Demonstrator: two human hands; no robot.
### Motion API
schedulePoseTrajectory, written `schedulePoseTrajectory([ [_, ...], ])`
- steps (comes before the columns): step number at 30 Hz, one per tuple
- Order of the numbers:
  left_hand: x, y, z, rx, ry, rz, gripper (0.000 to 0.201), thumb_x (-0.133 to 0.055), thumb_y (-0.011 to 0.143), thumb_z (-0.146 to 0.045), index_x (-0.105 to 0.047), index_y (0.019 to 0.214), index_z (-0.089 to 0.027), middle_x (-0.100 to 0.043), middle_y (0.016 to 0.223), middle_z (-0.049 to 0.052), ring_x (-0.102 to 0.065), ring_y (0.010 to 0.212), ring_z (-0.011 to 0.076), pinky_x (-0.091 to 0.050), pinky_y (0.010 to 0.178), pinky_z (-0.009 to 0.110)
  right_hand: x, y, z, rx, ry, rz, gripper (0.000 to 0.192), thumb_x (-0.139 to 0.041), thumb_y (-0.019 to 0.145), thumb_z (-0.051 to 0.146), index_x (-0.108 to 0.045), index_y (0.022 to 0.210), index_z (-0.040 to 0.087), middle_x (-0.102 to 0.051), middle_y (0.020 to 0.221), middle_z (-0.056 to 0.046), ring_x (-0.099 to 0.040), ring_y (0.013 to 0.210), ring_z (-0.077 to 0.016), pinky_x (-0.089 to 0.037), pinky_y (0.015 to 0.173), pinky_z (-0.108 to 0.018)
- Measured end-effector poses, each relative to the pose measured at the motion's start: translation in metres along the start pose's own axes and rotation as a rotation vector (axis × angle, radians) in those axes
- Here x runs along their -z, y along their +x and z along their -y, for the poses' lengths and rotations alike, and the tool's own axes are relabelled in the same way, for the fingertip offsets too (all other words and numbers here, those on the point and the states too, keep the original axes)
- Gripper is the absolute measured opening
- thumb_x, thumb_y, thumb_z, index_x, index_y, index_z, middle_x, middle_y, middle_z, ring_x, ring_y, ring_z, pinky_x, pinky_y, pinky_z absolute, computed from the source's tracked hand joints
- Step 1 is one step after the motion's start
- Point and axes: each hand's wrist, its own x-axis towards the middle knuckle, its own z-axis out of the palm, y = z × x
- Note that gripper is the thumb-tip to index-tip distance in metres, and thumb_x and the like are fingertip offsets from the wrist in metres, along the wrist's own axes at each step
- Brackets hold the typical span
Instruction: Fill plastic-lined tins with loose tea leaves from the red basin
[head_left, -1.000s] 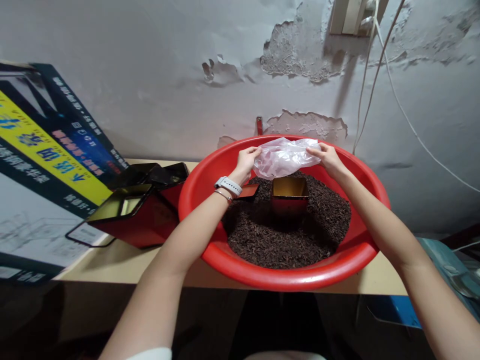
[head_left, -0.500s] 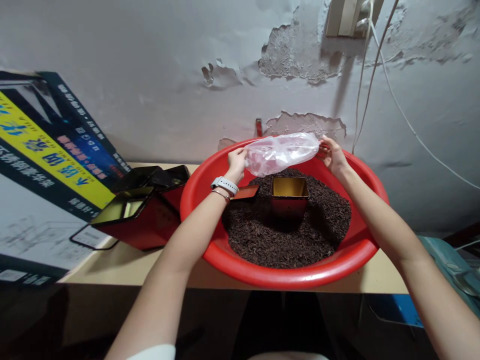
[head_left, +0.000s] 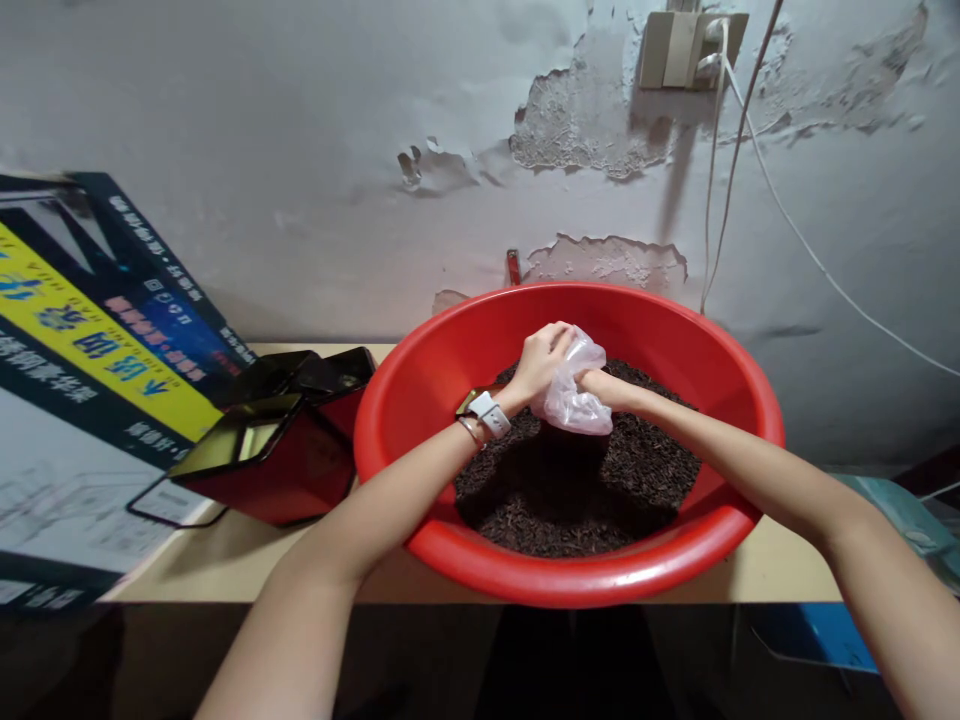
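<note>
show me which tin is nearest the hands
The tin in the red basin, directly under the plastic bag; the other tins are on the table, outside the basin.

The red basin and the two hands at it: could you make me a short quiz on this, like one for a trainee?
1. Choose: what lies in the red basin? (a) clear water (b) dark loose bits (c) white sand
2. True or false: the watch is on the left wrist.
3. Fill in: the left hand and right hand both touch a thin plastic ____.

Key: 1 b; 2 true; 3 bag.
</note>
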Motion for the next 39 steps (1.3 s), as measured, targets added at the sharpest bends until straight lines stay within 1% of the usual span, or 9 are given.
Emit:
schedulePoseTrajectory([
  [2, 0.0, -0.002, -0.003, -0.032, 0.096, -0.009, 0.017, -0.053, 0.091, -0.028, -0.063, 0.081, -0.019, -0.07, 0.084, 0.003, -0.063, 0.08, 0.0179, -0.045, 0.078, 0.028, -0.003, 0.0, 0.001, -0.034, 0.032, 0.023, 0.009, -0.065, 0.065, 0.016, -0.059, 0.059, 0.017, -0.064, 0.067, -0.004, -0.056, 0.068, -0.0171, -0.047, 0.071, -0.031],
  [5, 0.02, 0.009, 0.009, 0.068, 0.188, -0.208, 0.02, -0.047, 0.094, -0.025, -0.06, 0.08, -0.021, -0.068, 0.078, 0.004, -0.061, 0.073, 0.0188, -0.045, 0.074, 0.03, 0.008, 0.005, 0.006, -0.082, 0.211, -0.035, 0.008, -0.065, 0.065, 0.023, -0.061, 0.064, 0.016, -0.062, 0.068, 0.0, -0.056, 0.071, -0.0163, -0.047, 0.071, -0.03],
  [8, 0.052, 0.027, 0.031, 0.189, 0.236, -0.475, 0.02, -0.043, 0.093, -0.021, -0.056, 0.077, -0.021, -0.067, 0.08, 0.007, -0.06, 0.079, 0.0215, -0.045, 0.079, 0.032, 0.032, 0.01, 0.01, -0.065, 0.436, -0.259, 0.02, -0.072, 0.062, 0.033, -0.063, 0.07, 0.017, -0.063, 0.071, 0.001, -0.056, 0.071, -0.0143, -0.047, 0.07, -0.028],
  [11, 0.079, 0.039, 0.047, 0.237, 0.3, -0.607, 0.019, -0.044, 0.091, -0.02, -0.055, 0.076, -0.021, -0.067, 0.086, 0.007, -0.059, 0.088, 0.0221, -0.044, 0.085, 0.032, 0.062, 0.01, 0.007, -0.06, 0.509, -0.538, 0.025, -0.074, 0.062, 0.037, -0.059, 0.065, 0.018, -0.061, 0.07, 0.001, -0.052, 0.066, -0.0112, -0.045, 0.067, -0.026],
  [15, 0.087, 0.04, 0.049, 0.24, 0.384, -0.555, 0.017, -0.048, 0.089, -0.021, -0.056, 0.073, -0.021, -0.065, 0.082, 0.006, -0.059, 0.086, 0.0214, -0.042, 0.084, 0.032, 0.089, 0.007, -0.007, -0.145, 0.494, -0.761, 0.02, -0.07, 0.063, 0.033, -0.058, 0.067, 0.018, -0.061, 0.073, 0.001, -0.053, 0.068, -0.0116, -0.044, 0.068, -0.027],
  [22, 0.078, 0.035, 0.054, 0.28, 0.313, -0.387, 0.018, -0.058, 0.089, -0.036, -0.056, 0.086, -0.019, -0.066, 0.097, 0.015, -0.059, 0.098, 0.0286, -0.04, 0.095, 0.041, 0.099, 0.005, -0.03, -0.392, 0.624, -1.063, 0.02, -0.056, 0.069, 0.038, -0.044, 0.072, 0.023, -0.056, 0.068, 0.001, -0.058, 0.07, -0.0155, -0.051, 0.068, -0.032],
  [30, 0.048, 0.025, 0.019, 0.033, 0.254, 0.032, 0.071, -0.076, 0.071, -0.052, -0.054, 0.131, -0.021, -0.051, 0.145, 0.016, -0.04, 0.136, 0.0334, -0.031, 0.111, 0.049, 0.083, 0.011, -0.002, -0.354, 0.78, -0.775, 0.027, -0.057, 0.061, 0.019, -0.042, 0.082, 0.023, -0.061, 0.077, 0.0, -0.06, 0.07, -0.0146, -0.055, 0.074, -0.033],
  [36, 0.045, 0.021, 0.022, -0.006, 0.185, 0.125, 0.026, -0.069, 0.078, -0.041, -0.074, 0.088, -0.017, -0.074, 0.1, 0.01, -0.065, 0.095, 0.0265, -0.046, 0.09, 0.036, 0.068, 0.004, 0.017, -0.207, 0.263, -0.504, 0.034, -0.063, 0.063, 0.026, -0.056, 0.096, 0.023, -0.057, 0.073, 0.002, -0.054, 0.069, -0.0157, -0.049, 0.075, -0.036],
  [39, 0.044, 0.022, 0.02, -0.05, 0.209, 0.106, 0.016, -0.076, 0.071, -0.036, -0.074, 0.073, -0.02, -0.075, 0.088, 0.007, -0.065, 0.084, 0.0236, -0.046, 0.083, 0.032, 0.067, 0.002, 0.016, -0.176, -0.058, -0.561, 0.027, -0.071, 0.062, 0.034, -0.062, 0.084, 0.021, -0.061, 0.08, -0.001, -0.054, 0.078, -0.0183, -0.046, 0.08, -0.036],
])
